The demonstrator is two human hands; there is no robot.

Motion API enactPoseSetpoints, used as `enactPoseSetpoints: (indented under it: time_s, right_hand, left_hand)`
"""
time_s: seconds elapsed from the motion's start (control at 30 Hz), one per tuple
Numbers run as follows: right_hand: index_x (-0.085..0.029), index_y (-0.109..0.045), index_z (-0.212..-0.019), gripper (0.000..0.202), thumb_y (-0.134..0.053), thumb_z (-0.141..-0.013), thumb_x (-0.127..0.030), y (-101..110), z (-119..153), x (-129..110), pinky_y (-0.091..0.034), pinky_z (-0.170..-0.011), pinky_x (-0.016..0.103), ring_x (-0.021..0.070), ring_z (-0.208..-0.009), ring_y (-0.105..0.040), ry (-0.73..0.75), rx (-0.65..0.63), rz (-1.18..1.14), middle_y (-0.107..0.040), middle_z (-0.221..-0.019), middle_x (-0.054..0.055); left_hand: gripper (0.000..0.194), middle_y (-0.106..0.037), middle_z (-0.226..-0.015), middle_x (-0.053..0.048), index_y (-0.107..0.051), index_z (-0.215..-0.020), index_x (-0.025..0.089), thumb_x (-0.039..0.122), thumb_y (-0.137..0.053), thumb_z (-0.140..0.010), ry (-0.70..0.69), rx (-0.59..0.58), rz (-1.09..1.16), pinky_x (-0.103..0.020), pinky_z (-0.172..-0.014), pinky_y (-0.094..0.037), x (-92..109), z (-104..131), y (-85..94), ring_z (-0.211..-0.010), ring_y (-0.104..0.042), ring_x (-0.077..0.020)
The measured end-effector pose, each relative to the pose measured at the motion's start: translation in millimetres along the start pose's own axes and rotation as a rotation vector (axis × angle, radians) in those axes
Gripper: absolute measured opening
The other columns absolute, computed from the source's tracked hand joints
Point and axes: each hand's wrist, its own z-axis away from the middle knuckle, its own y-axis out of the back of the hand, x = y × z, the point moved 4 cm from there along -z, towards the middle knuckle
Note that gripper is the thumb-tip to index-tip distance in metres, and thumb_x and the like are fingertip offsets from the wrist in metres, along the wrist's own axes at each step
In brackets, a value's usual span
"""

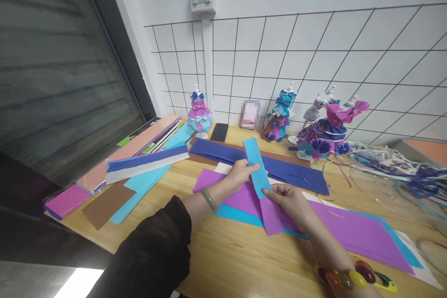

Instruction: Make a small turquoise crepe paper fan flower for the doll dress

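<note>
The left hand [240, 174] and right hand [287, 198] each pinched the blue-and-purple paper strip [257, 170] between thumb and fingers; it hung above purple sheets [359, 230]; a phone [220, 132] lay at the far side.

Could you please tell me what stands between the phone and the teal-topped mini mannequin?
In the head view, a small upright item, its face blurred out, stands between the phone and mannequin.
</note>
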Motion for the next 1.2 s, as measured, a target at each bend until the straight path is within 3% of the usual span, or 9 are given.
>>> enactPoseSetpoints:
  time_s: [0.3,0.53,0.77,0.93,1.1,1.2]
  right_hand:
    - [-0.017,-0.057,-0.062,0.029,-0.072,-0.057,-0.041,1,0,2,-0.025,-0.038,0.020,0.0051,-0.036,-0.035,-0.060,-0.010,-0.063,-0.048,-0.044,-0.006]
    - [-0.016,-0.057,-0.063,0.031,-0.068,-0.060,-0.045,7,-3,4,-0.020,-0.037,0.020,0.0041,-0.036,-0.028,0.007,0.055,-0.019,-0.043,-0.042,-0.007]
    - [-0.014,-0.062,-0.058,0.027,-0.072,-0.054,-0.039,15,-1,-6,-0.024,-0.039,0.019,0.0038,-0.038,-0.031,0.059,0.036,0.067,-0.045,-0.041,-0.007]
    - [-0.014,-0.068,-0.078,0.031,-0.066,-0.063,-0.040,45,25,-29,-0.043,-0.054,0.025,0.0133,-0.054,-0.055,0.058,-0.013,0.208,-0.063,-0.059,0.001]
    - [-0.022,-0.071,-0.078,0.025,-0.070,-0.059,-0.038,90,59,-29,-0.046,-0.070,0.034,0.0251,-0.076,-0.061,0.097,0.153,0.446,-0.070,-0.081,0.006]
    - [-0.023,-0.072,-0.074,0.025,-0.072,-0.056,-0.040,92,66,-21,-0.047,-0.074,0.037,0.0292,-0.083,-0.061,0.043,0.198,0.408,-0.070,-0.087,0.008]
  left_hand:
    - [0.032,-0.066,-0.081,-0.010,-0.060,-0.085,0.011,0.038,-0.063,-0.069,-0.034,0.000,0.024,-0.035,-0.070,-0.049,0,-2,3.8,-0.073,-0.063,-0.0193]
    - [0.037,-0.066,-0.082,-0.010,-0.061,-0.083,0.010,0.039,-0.069,-0.062,0.117,-0.086,-0.068,-0.032,-0.071,-0.049,-11,5,-3.3,-0.071,-0.062,-0.0162]
    - [0.037,-0.066,-0.079,-0.009,-0.062,-0.082,0.010,0.040,-0.068,-0.063,0.068,0.008,-0.110,-0.030,-0.066,-0.049,-14,-1,3.1,-0.067,-0.062,-0.0161]
    - [0.036,-0.067,-0.078,-0.008,-0.062,-0.080,0.010,0.039,-0.070,-0.060,0.071,0.014,-0.092,-0.030,-0.067,-0.049,-17,2,0.6,-0.066,-0.061,-0.0153]
    - [0.036,-0.066,-0.072,-0.007,-0.062,-0.076,0.009,0.038,-0.072,-0.057,0.077,0.028,-0.101,-0.030,-0.065,-0.048,-17,2,-1.3,-0.062,-0.060,-0.0147]
    - [0.037,-0.065,-0.069,-0.006,-0.063,-0.074,0.009,0.039,-0.072,-0.056,0.060,-0.039,-0.113,-0.028,-0.064,-0.047,-12,6,-8.9,-0.061,-0.059,-0.0141]
